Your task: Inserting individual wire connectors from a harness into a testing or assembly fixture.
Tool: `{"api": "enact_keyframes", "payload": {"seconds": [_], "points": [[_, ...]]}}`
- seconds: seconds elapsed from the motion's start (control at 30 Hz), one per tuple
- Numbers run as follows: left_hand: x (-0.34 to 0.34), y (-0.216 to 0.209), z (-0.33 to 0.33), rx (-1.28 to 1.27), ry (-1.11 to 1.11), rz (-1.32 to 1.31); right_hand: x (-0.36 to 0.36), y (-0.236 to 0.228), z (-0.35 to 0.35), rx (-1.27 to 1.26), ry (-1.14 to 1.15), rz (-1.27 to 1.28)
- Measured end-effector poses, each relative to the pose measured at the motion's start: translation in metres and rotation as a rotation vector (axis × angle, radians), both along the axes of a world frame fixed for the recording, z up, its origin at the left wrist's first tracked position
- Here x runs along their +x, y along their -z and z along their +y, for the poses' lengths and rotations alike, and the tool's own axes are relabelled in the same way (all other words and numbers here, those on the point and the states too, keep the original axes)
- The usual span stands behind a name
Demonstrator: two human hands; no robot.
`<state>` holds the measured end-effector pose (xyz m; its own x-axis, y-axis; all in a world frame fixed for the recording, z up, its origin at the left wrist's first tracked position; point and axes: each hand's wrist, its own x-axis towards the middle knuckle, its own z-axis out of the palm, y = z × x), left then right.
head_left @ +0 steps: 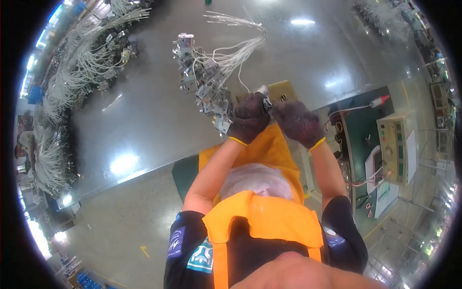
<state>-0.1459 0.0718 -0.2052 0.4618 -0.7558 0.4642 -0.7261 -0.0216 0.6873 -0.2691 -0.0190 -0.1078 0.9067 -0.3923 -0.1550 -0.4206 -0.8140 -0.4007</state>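
My left hand, in a dark glove with a yellow cuff, is closed around a small metal part with a white end. A white wire runs up from there. My right hand, gloved alike, meets it with closed fingertips at the part's right side; what those fingers grip is hidden. Just left of my left hand lies a row of small metal units, trailing a bundle of white wires across the grey metal table. Beyond my hands lies a flat brownish-yellow piece.
Heaps of wired metal units line the table's left side, with another wire bundle at the far right. On a green side bench stands a beige instrument box. Near it are a red-tipped probe and red-handled scissors.
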Motion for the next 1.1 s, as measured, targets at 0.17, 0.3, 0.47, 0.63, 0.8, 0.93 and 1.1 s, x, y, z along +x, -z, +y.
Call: {"api": "enact_keyframes", "payload": {"seconds": [0.17,0.3,0.47,0.63,0.8,0.93,1.1], "points": [[0.003,-0.004,0.001,0.071,0.000,0.039,0.004,0.008,0.000,-0.034,0.002,-0.001],[-0.008,0.000,0.003,0.001,-0.030,-0.022,-0.002,0.010,0.004,-0.077,-0.027,-0.089],[-0.008,-0.015,0.004,0.162,0.017,0.112,-0.004,0.018,-0.003,-0.014,-0.056,-0.126],[-0.007,-0.014,0.005,0.054,-0.011,-0.015,0.001,-0.004,0.009,-0.069,-0.015,0.003],[-0.003,0.005,0.015,0.075,0.042,0.450,-0.017,0.005,0.002,0.035,-0.001,-0.240],[-0.019,-0.087,0.013,-0.082,0.075,1.158,0.003,0.010,0.002,0.083,0.212,-0.572],[-0.006,-0.077,0.042,-0.022,0.021,-0.069,-0.014,0.027,-0.045,0.111,0.475,-0.816]]}}
